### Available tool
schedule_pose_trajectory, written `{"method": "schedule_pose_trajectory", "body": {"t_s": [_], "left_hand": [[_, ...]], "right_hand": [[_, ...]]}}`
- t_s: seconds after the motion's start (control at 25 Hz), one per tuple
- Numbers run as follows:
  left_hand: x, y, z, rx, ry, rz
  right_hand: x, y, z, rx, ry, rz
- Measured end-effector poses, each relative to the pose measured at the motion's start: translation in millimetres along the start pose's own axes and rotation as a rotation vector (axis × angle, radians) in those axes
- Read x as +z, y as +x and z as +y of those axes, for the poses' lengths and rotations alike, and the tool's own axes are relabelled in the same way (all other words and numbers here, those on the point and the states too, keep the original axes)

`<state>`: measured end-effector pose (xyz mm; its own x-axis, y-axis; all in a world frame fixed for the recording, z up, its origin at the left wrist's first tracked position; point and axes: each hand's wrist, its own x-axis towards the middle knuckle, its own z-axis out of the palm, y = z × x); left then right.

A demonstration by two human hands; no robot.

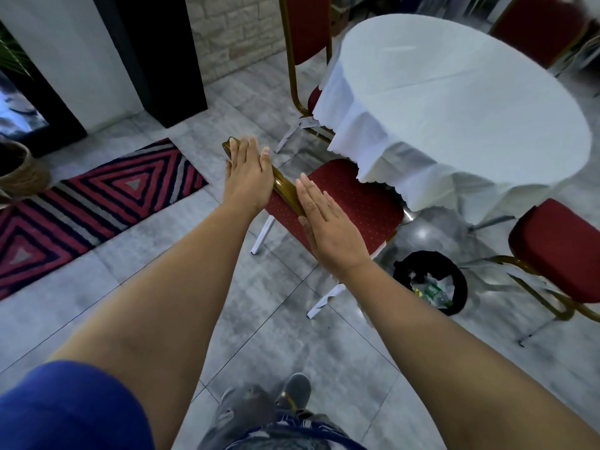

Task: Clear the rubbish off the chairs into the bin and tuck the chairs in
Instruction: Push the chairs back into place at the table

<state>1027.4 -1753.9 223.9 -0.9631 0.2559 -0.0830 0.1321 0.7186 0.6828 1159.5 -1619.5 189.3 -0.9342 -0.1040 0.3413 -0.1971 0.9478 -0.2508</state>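
A red padded chair (354, 196) with a gold frame stands in front of me, its seat partly under the white tablecloth of the round table (461, 102). My left hand (248, 177) lies flat with straight fingers on the left end of the chair's top rail. My right hand (328, 225) presses flat against the right part of the same backrest. No rubbish shows on the seat. A black bin (454, 274) with bottles and wrappers inside stands on the floor to the right of the chair.
Another red chair (558, 251) stands at the right, pulled out from the table. Two more red chairs (308, 27) stand at the table's far side. A striped rug (91, 203) and a woven basket (19, 170) lie at the left.
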Motion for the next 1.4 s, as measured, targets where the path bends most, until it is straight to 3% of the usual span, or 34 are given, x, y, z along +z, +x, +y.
{"method": "schedule_pose_trajectory", "body": {"t_s": [0.56,0.8,1.28,1.4], "left_hand": [[46,95,68,0.053,0.049,0.0],[62,113,87,0.105,0.084,0.037],[76,123,99,0.102,0.13,0.078],[76,118,102,0.182,0.18,0.087]], "right_hand": [[-21,57,95,0.138,-0.177,-0.123],[-32,63,119,0.203,-0.277,-0.101],[-41,64,138,0.355,-0.235,-0.192],[-51,62,137,0.369,-0.2,-0.214]]}}
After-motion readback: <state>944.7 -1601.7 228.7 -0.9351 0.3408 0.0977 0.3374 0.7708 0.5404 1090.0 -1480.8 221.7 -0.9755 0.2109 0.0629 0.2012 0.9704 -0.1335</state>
